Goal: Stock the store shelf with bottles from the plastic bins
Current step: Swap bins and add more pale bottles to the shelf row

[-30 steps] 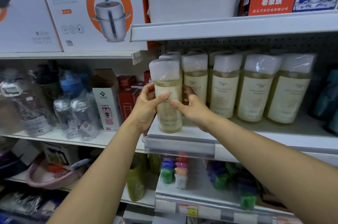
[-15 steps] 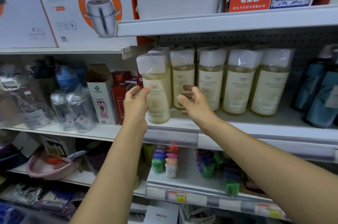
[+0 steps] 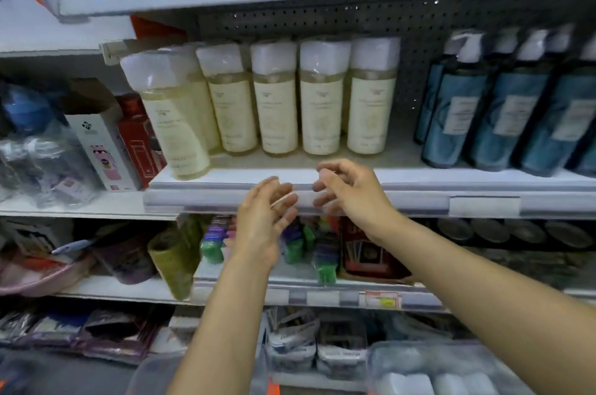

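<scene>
My left hand point(image 3: 263, 220) and right hand point(image 3: 346, 189) hover empty just in front of the shelf point(image 3: 419, 176) edge, fingers loosely curled, touching nothing. At ten o'clock from them the front bottle point(image 3: 175, 123) stands at the shelf's corner, with pale yellow liquid under a wrapped white cap. A row of matching bottles point(image 3: 322, 110) stands at twelve, and blue bottles point(image 3: 516, 117) at two. At five o'clock a clear plastic bin point(image 3: 451, 351) holds blurred white-topped items.
</scene>
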`<action>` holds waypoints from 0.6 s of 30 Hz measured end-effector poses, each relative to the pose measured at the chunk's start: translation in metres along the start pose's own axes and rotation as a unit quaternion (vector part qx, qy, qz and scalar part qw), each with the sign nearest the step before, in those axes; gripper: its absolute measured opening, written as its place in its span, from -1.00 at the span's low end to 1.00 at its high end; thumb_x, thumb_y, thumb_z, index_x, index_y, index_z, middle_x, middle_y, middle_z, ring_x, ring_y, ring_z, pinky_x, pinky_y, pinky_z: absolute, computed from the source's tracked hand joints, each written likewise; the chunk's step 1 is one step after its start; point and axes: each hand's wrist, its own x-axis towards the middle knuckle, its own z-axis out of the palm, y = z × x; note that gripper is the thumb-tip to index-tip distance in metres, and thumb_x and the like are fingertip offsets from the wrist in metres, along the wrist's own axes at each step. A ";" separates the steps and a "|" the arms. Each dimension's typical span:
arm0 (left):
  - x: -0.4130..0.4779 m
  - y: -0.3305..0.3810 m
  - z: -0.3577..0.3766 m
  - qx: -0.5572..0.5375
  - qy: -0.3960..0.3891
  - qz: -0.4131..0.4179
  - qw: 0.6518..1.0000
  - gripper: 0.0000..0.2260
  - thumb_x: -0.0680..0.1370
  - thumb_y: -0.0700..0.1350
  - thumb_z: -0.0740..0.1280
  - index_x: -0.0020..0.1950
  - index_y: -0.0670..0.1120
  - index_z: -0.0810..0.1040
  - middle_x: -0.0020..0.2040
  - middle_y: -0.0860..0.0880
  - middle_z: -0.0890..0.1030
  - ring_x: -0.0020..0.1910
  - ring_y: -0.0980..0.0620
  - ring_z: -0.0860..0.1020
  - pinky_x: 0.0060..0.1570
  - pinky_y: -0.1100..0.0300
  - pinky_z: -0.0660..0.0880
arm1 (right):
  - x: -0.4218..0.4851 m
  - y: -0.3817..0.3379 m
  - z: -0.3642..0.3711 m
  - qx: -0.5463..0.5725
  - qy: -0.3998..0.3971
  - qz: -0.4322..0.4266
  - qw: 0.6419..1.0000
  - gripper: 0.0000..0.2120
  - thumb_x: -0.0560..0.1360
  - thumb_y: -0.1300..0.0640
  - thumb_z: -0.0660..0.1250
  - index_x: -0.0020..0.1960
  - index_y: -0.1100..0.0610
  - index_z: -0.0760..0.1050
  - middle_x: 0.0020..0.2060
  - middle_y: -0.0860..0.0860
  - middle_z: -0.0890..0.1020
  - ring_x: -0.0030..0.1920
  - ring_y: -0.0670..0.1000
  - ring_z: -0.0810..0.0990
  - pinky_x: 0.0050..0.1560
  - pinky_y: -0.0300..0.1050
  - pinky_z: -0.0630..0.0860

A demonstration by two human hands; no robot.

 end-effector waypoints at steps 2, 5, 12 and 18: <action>-0.013 -0.028 0.023 0.018 -0.018 -0.024 0.999 -0.89 0.63 -0.10 0.30 0.13 -0.06 0.55 -0.10 -0.03 0.68 -0.12 0.01 0.63 -0.04 0.12 0.57 | -0.015 0.014 -0.034 -0.011 0.000 0.018 1.000 -0.87 0.63 0.19 0.24 0.14 0.14 0.53 -0.14 0.13 0.65 -0.28 0.04 0.63 -0.30 -0.13 0.55; -0.033 -0.078 0.054 0.040 -0.038 -0.070 0.996 -0.88 0.63 -0.10 0.30 0.12 -0.08 0.57 -0.11 -0.05 0.67 -0.14 0.00 0.62 -0.03 0.10 0.56 | -0.039 0.041 -0.086 -0.023 0.003 0.058 0.998 -0.90 0.64 0.17 0.24 0.06 0.08 0.54 -0.17 0.10 0.66 -0.27 0.06 0.64 -0.23 -0.11 0.56; -0.075 -0.208 0.101 0.077 -0.050 -0.210 0.973 -0.88 0.64 -0.08 0.29 0.12 -0.07 0.57 -0.08 -0.03 0.68 -0.13 0.00 0.64 -0.03 0.08 0.57 | -0.093 0.130 -0.184 -0.027 0.033 0.178 0.983 -0.88 0.64 0.23 0.22 0.08 0.16 0.53 -0.23 0.09 0.64 -0.34 0.03 0.60 -0.31 -0.14 0.50; -0.097 -0.296 0.085 0.078 0.013 -0.325 0.943 -0.82 0.63 -0.08 0.31 0.18 -0.10 0.59 -0.05 -0.05 0.71 -0.05 -0.04 0.66 -0.18 0.12 0.56 | -0.128 0.217 -0.227 -0.044 0.026 0.288 0.956 -0.88 0.63 0.18 0.26 0.05 0.11 0.58 -0.15 0.12 0.69 -0.25 0.01 0.67 -0.28 -0.18 0.57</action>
